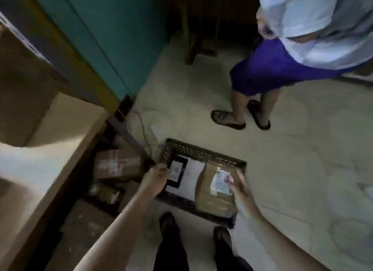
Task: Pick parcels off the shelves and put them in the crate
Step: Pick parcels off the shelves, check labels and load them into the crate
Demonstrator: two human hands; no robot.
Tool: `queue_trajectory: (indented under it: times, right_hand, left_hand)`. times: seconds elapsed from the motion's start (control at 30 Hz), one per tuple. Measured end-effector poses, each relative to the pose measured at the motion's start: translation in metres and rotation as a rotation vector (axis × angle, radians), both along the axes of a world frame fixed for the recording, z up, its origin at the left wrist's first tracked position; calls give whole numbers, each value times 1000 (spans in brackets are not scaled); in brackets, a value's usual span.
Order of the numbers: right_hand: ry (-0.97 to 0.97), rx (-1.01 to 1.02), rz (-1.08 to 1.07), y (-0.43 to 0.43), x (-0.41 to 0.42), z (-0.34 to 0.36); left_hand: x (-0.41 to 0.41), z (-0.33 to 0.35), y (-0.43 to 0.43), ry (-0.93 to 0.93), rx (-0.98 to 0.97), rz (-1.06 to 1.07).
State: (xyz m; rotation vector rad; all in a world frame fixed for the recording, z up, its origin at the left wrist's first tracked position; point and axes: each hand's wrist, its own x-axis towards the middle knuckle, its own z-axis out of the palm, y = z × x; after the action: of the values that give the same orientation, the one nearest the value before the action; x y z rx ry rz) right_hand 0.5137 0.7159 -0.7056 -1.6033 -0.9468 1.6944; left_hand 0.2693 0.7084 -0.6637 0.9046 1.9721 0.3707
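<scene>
A black slatted crate (201,152) stands on the floor in front of my feet. Inside it lie a flat black parcel (178,173) with a label, a white parcel (192,175) and a brown cardboard box (214,200) with a printed label. My left hand (158,175) is over the crate's left rim, fingers curled on the black parcel's left edge. My right hand (241,188) hovers over the brown box's right side, fingers spread and holding nothing. More brown parcels (117,164) sit on the low shelf to the left.
Another person (282,69) in a purple skirt and sandals stands on the tiled floor beyond the crate at the right. The shelf unit with a big cardboard box (26,109) fills the left. A green panel (111,38) and loose wires (141,125) lie behind the crate.
</scene>
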Motion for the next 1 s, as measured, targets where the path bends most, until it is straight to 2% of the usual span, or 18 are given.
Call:
queue_trajectory:
  times: [0.1, 0.17, 0.23, 0.37, 0.53, 0.63, 0.73, 0.8, 1.0]
  right_hand:
    - [-79, -181, -74, -6, 15, -109]
    - [-109, -248, -105, 0, 10, -179]
    - [-149, -272, -104, 8, -3, -251]
    - [-234, -244, -7, 29, -45, -397]
    - [-224, -40, 95, 59, -94, -527]
    - [-389, 16, 356, 74, -106, -567]
    - [-577, 44, 588, 78, -110, -586]
    - [-635, 95, 608, 76, -114, -590]
    - [-713, 154, 526, 74, -98, -583]
  left_hand:
    - [-10, -123, 2, 15, -132, -124]
    - [-17, -205, 8, 15, -187, -202]
    - [-25, -282, 15, 91, -197, -325]
    - [-37, -418, 34, 186, -153, -574]
    - [-55, -551, 52, 260, -239, -776]
    - [-70, -595, 41, 297, -345, -855]
    - [-71, -613, 20, 503, -303, -939]
    - [-70, -616, 14, 564, -230, -921]
    - [-75, -622, 18, 560, -166, -909]
